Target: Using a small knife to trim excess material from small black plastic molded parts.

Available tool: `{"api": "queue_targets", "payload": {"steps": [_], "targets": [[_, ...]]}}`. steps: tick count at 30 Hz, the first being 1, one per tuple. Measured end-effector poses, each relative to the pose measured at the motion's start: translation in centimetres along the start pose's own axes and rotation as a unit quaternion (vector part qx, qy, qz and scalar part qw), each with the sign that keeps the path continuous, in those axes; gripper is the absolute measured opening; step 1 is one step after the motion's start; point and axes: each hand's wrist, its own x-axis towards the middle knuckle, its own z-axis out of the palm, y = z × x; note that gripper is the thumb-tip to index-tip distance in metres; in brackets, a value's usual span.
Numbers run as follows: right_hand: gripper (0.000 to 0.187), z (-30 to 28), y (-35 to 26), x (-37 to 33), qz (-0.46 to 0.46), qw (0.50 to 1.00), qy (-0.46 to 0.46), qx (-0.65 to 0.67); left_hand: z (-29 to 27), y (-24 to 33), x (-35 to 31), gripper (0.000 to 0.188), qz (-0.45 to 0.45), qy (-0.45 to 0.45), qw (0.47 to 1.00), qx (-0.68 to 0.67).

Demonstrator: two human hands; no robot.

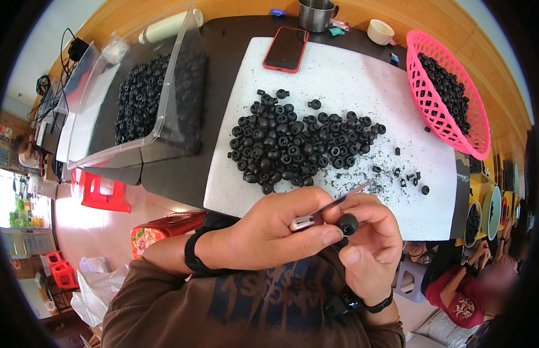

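Observation:
My left hand point(275, 223) is closed around a small craft knife point(302, 223) with a whitish handle; its thin blade slants up and to the right. Pinched in the fingers of my right hand point(371, 240) is a round black rubber-like part point(347, 224), with the left thumb against it. Just beyond both hands, a heap of similar black parts point(281, 139) lies on a white foam sheet point(229, 188). Small black offcuts point(397, 173) and crumbs are scattered over the sheet's right side.
A clear plastic bin point(159, 130) of black parts stands left, a pink basket point(417, 87) of them at far right. A red-edged phone point(286, 50), a metal mug point(316, 14) and a cream cup point(380, 32) are at the back. Another person point(466, 296) sits at right.

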Motion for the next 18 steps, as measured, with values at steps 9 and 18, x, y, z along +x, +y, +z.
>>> {"api": "queue_targets", "payload": {"steps": [9,18], "targets": [[0.024,0.7,-0.1,-0.2,-0.023,0.998,0.054,-0.006,0.1,0.3,-0.1,0.014,0.012,0.040,0.994,0.097],[0.025,-0.5,0.3,-1.3,-0.029,0.999,0.024,0.007,0.3,-0.1,0.0,0.016,0.114,0.024,0.940,0.320]]}}
